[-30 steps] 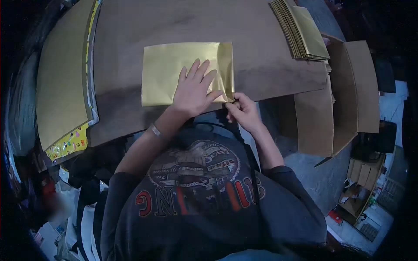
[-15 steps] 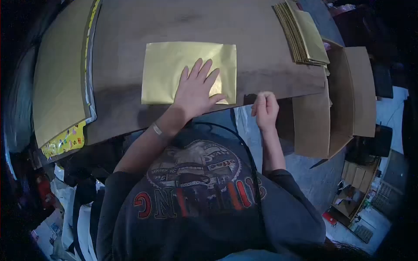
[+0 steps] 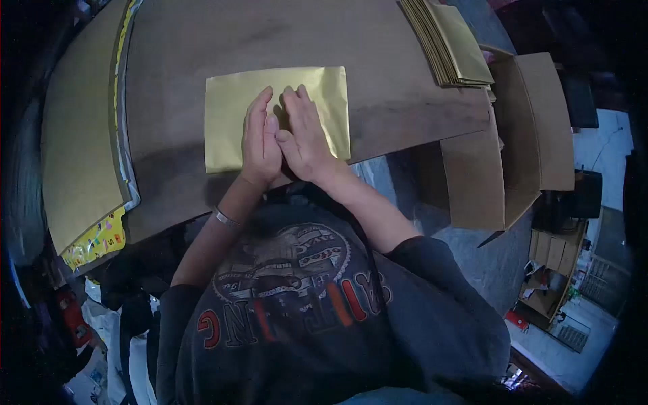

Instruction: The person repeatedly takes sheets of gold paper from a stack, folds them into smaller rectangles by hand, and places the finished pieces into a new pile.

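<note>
A gold sheet or envelope (image 3: 226, 121) lies flat on the brown table (image 3: 189, 40), near its front edge. Over its middle my left hand (image 3: 261, 138) is turned on its side, fingers stretched upward, with nothing visible in it. Beside it my right hand (image 3: 304, 135) is also tilted on edge with fingers extended, its thumb close to the left hand. Both hands rest on or just above the gold surface; exact contact cannot be made out. The lower part of the sheet is partly covered by them.
A stack of folded gold pieces (image 3: 449, 44) sits at the back right. An open cardboard box (image 3: 476, 182) stands beyond the table's right edge. On the left lies a large stack of gold sheets (image 3: 81, 135) with yellow patterned wrapping (image 3: 98, 239) under it. A wooden shelf (image 3: 553, 270) is farther right.
My right hand has come left from beside the table edge onto the gold piece and opened. My left hand has turned from palm-down onto its side. The whole view has shifted slightly.
</note>
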Motion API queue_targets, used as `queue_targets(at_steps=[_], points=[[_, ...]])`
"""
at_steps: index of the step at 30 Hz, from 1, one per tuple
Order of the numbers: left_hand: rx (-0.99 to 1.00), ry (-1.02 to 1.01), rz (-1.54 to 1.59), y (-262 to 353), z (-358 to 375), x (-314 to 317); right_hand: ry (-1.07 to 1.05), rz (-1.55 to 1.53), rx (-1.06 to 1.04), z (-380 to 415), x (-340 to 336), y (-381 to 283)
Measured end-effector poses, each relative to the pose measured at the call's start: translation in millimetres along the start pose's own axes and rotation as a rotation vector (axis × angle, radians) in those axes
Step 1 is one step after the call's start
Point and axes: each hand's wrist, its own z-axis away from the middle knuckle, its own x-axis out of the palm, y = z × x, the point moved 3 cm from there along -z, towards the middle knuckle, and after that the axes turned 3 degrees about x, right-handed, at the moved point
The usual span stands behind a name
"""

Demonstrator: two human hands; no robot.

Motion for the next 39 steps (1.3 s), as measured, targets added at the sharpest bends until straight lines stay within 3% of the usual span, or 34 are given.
queue_targets(at_steps=[4, 9, 10, 15, 18, 22, 29, 37, 39], points=[[0.063, -0.044, 0.009, 5, -1, 0, 0.002, 0.081, -0.019, 9, -20, 13], [0.031, -0.061, 0.054, 4, -2, 3, -0.032, 0.155, 0.099, 19, -49, 23], [0.106, -0.050, 0.015, 11, -1, 0, -0.034, 0.205, 0.130, 21, -55, 26], [0.064, -0.177, -0.151, 7, 3, 10, -0.294, 0.563, 0.107, 18, -54, 25], [0.120, -0.270, -0.379, 11, 2, 18, -0.340, 0.628, 0.092, 14, -55, 28], [0.141, -0.329, -0.417, 11, 3, 21, -0.451, 0.706, 0.189, -9, -59, 43], [0.170, -0.427, -0.527, 22, 3, 20, -0.437, 0.745, 0.211, -56, -64, 66], [0.220, -0.560, -0.664, -1, -38, 25, -0.436, 0.795, 0.239, -53, -59, 74], [0.143, -0.568, -0.699, -7, -45, 15, -0.453, 0.789, 0.259, -54, -60, 70]])
